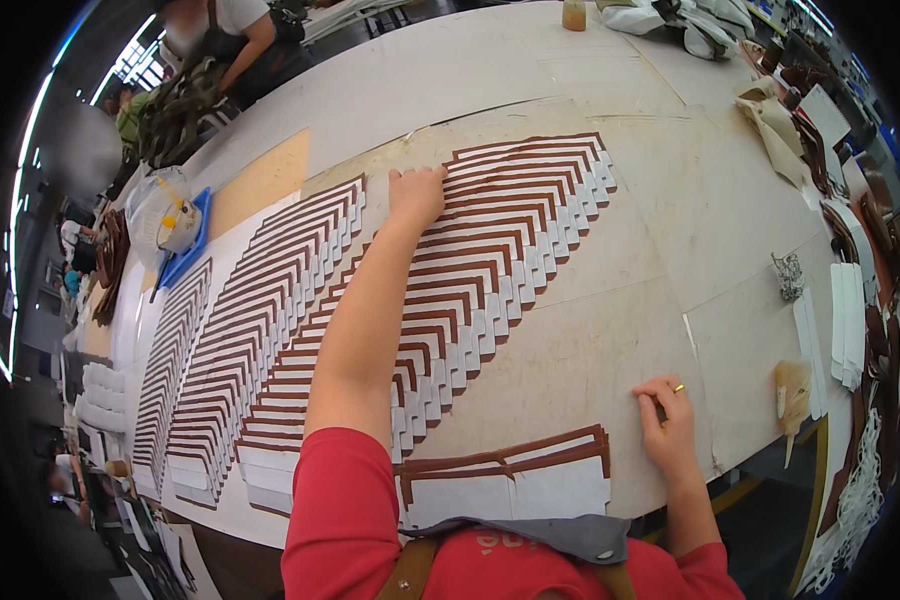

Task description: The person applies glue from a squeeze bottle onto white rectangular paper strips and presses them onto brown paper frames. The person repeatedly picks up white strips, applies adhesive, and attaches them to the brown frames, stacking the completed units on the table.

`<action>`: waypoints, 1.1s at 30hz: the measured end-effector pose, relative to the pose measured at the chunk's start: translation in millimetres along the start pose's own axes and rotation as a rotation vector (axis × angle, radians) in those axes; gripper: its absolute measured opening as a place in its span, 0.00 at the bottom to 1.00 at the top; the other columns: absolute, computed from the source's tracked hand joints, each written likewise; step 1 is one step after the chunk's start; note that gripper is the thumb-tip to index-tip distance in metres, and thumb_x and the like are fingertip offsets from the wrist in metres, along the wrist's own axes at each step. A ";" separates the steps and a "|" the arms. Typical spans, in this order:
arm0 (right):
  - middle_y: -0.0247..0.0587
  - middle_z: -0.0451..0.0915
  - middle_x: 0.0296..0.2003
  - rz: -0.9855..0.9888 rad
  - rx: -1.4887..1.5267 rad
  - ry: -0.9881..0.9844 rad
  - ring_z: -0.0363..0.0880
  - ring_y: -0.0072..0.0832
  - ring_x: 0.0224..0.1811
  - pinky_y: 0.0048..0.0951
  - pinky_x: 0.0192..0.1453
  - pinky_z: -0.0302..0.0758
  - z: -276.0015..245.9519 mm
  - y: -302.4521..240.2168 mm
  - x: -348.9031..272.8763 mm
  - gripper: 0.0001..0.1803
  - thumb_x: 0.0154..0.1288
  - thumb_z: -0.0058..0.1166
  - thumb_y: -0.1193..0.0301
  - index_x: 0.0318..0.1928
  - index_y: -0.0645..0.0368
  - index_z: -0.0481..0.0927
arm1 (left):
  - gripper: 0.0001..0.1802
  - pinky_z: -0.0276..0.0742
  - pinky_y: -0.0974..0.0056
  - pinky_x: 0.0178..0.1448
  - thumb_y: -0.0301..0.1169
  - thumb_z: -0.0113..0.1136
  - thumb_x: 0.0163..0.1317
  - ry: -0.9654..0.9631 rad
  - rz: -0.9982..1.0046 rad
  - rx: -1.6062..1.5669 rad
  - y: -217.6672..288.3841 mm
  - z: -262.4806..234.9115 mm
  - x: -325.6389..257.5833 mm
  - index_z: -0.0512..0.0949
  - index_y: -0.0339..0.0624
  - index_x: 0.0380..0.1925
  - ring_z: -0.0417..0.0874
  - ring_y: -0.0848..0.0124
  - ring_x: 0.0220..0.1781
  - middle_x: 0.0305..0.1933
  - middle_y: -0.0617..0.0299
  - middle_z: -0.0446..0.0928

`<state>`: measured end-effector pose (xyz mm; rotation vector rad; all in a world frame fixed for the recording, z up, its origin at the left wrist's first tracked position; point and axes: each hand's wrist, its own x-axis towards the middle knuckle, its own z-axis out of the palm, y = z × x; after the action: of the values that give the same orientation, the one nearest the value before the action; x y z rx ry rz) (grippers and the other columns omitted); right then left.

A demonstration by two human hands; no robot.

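Note:
My left hand (417, 195) reaches to the far end of a long overlapping row of white pieces with brown edges (500, 250). Its fingers are curled down at the row's far left corner, with their tips hidden. My forearm crosses the row and covers part of it. Loosely curled, my right hand (667, 425) is over the bare tabletop at the near right, thumb close to the fingers and nothing visible between them. A ring is on one finger. Close to my body, a small stack of similar brown-edged white pieces (560, 475) lies beside my right forearm.
Further overlapping rows (240, 350) cover the table's left side. Beyond them, a blue tray (185, 250) carries a plastic-lined tub (175, 225). A brush-like tool (792, 395) and white strips (848, 325) lie along the right edge. A co-worker (235, 45) is at the far left.

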<state>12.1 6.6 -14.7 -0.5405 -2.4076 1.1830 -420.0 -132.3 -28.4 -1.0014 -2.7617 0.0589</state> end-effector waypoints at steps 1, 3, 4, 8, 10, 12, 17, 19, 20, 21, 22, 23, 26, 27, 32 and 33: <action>0.39 0.71 0.32 0.002 0.008 -0.005 0.71 0.27 0.32 0.23 0.36 0.69 0.0 -1.1 0.8 0.05 0.59 0.48 0.82 0.33 0.63 0.76 | 0.15 0.61 0.52 0.55 0.27 0.48 0.58 0.027 0.005 0.000 -0.1 -0.4 1.3 0.78 0.54 0.43 0.79 0.63 0.44 0.37 0.62 0.81; 0.39 0.71 0.32 -0.008 0.004 -0.007 0.71 0.27 0.32 0.23 0.36 0.69 0.4 1.7 0.0 0.05 0.59 0.47 0.82 0.33 0.63 0.76 | 0.14 0.61 0.52 0.55 0.27 0.48 0.58 -0.011 -0.008 0.019 0.5 -1.7 3.0 0.78 0.55 0.42 0.80 0.63 0.43 0.37 0.62 0.81; 0.39 0.71 0.32 -0.015 -0.001 -0.006 0.71 0.27 0.32 0.23 0.36 0.69 0.3 2.7 0.1 0.05 0.59 0.47 0.82 0.33 0.63 0.76 | 0.14 0.60 0.52 0.55 0.27 0.48 0.58 -0.028 -0.015 0.027 1.5 -4.2 4.6 0.78 0.55 0.41 0.80 0.63 0.43 0.36 0.62 0.81; 0.39 0.71 0.33 -0.013 -0.005 -0.010 0.71 0.27 0.32 0.23 0.36 0.69 0.1 2.9 0.5 0.05 0.58 0.47 0.83 0.33 0.63 0.76 | 0.14 0.60 0.51 0.56 0.29 0.47 0.60 -0.080 -0.031 0.014 1.6 -6.6 11.0 0.79 0.56 0.42 0.80 0.62 0.43 0.36 0.62 0.81; 0.39 0.71 0.33 -0.018 -0.006 -0.009 0.71 0.27 0.32 0.23 0.36 0.69 -0.1 2.7 1.2 0.05 0.58 0.48 0.83 0.33 0.63 0.76 | 0.14 0.61 0.52 0.55 0.33 0.44 0.63 -0.076 -0.024 0.021 -0.4 -5.2 13.6 0.79 0.57 0.43 0.80 0.61 0.42 0.37 0.60 0.81; 0.40 0.71 0.33 -0.019 -0.001 -0.007 0.71 0.27 0.32 0.23 0.36 0.69 0.1 2.4 1.8 0.05 0.58 0.48 0.83 0.33 0.63 0.76 | 0.15 0.61 0.51 0.56 0.32 0.44 0.63 -0.124 -0.063 -0.034 -3.4 -7.8 16.3 0.79 0.59 0.43 0.80 0.61 0.43 0.39 0.61 0.81; 0.40 0.72 0.33 -0.022 -0.014 0.000 0.72 0.28 0.31 0.23 0.35 0.69 0.2 3.1 2.2 0.05 0.58 0.48 0.83 0.33 0.64 0.76 | 0.17 0.58 0.51 0.60 0.26 0.48 0.56 -0.135 -0.089 -0.092 -6.0 -15.4 16.1 0.79 0.58 0.42 0.74 0.62 0.55 0.48 0.63 0.77; 0.40 0.72 0.32 -0.014 -0.009 0.001 0.72 0.28 0.31 0.23 0.35 0.69 0.0 2.7 1.4 0.05 0.58 0.48 0.83 0.33 0.64 0.76 | 0.17 0.58 0.51 0.60 0.26 0.48 0.55 -0.131 -0.062 -0.085 -4.4 -17.3 15.1 0.78 0.57 0.43 0.71 0.61 0.58 0.51 0.63 0.75; 0.40 0.72 0.32 -0.016 -0.011 0.003 0.72 0.28 0.31 0.23 0.35 0.69 -0.1 2.1 0.9 0.05 0.58 0.48 0.83 0.33 0.64 0.76 | 0.18 0.58 0.51 0.60 0.26 0.48 0.55 -0.119 -0.042 -0.088 -4.4 -14.2 14.4 0.77 0.57 0.44 0.70 0.61 0.58 0.51 0.63 0.75; 0.40 0.72 0.32 -0.018 -0.013 0.005 0.72 0.28 0.31 0.23 0.35 0.69 -0.2 1.0 0.6 0.05 0.58 0.48 0.83 0.33 0.64 0.76 | 0.19 0.58 0.51 0.60 0.25 0.48 0.55 -0.107 -0.022 -0.092 -4.9 -8.5 13.8 0.76 0.56 0.46 0.70 0.61 0.59 0.51 0.63 0.75; 0.40 0.72 0.32 -0.017 -0.019 0.008 0.72 0.28 0.31 0.23 0.35 0.69 -1.0 -0.2 0.3 0.05 0.58 0.48 0.83 0.33 0.64 0.76 | 0.20 0.58 0.51 0.60 0.25 0.48 0.55 -0.096 0.001 -0.098 -3.2 -6.7 13.7 0.75 0.56 0.47 0.70 0.61 0.59 0.51 0.64 0.75; 0.40 0.73 0.32 -0.009 -0.028 0.003 0.72 0.29 0.32 0.24 0.35 0.69 -1.6 -0.8 0.1 0.04 0.58 0.49 0.82 0.33 0.63 0.77 | 0.21 0.58 0.51 0.60 0.25 0.48 0.55 -0.142 -0.044 -0.143 -1.9 -6.0 14.8 0.73 0.55 0.49 0.70 0.60 0.59 0.51 0.63 0.75; 0.40 0.74 0.32 0.001 -0.040 -0.005 0.73 0.32 0.32 0.27 0.35 0.70 -2.2 -1.4 -0.4 0.04 0.59 0.49 0.80 0.33 0.62 0.77 | 0.23 0.58 0.49 0.61 0.25 0.46 0.56 -0.223 -0.160 -0.344 -4.2 -0.7 15.8 0.70 0.54 0.54 0.69 0.57 0.60 0.53 0.61 0.74; 0.40 0.74 0.32 -0.006 -0.030 -0.005 0.73 0.32 0.32 0.27 0.35 0.70 -1.5 -1.5 -0.6 0.04 0.59 0.49 0.80 0.33 0.62 0.77 | 0.23 0.58 0.48 0.62 0.26 0.45 0.57 -0.209 -0.190 -0.453 -14.5 11.1 15.2 0.69 0.53 0.54 0.69 0.56 0.61 0.55 0.59 0.73; 0.40 0.72 0.31 -0.023 0.006 0.005 0.72 0.28 0.30 0.24 0.33 0.69 -2.4 -0.8 -1.0 0.04 0.60 0.47 0.81 0.34 0.64 0.76 | 0.21 0.61 0.52 0.62 0.31 0.46 0.61 0.158 -0.090 -0.536 -17.3 10.3 -7.8 0.68 0.50 0.56 0.68 0.53 0.61 0.58 0.51 0.69; 0.40 0.72 0.31 -0.038 0.013 0.014 0.72 0.28 0.30 0.24 0.33 0.68 -1.3 3.6 0.8 0.04 0.60 0.47 0.80 0.34 0.64 0.76 | 0.20 0.64 0.53 0.61 0.31 0.48 0.61 0.203 -0.042 -0.560 -15.9 0.5 -12.5 0.69 0.49 0.55 0.69 0.54 0.60 0.57 0.51 0.69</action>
<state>12.7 9.9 -16.7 -0.4952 -2.3861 1.1735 -420.8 -152.5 -29.4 -0.9913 -2.6533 -0.8131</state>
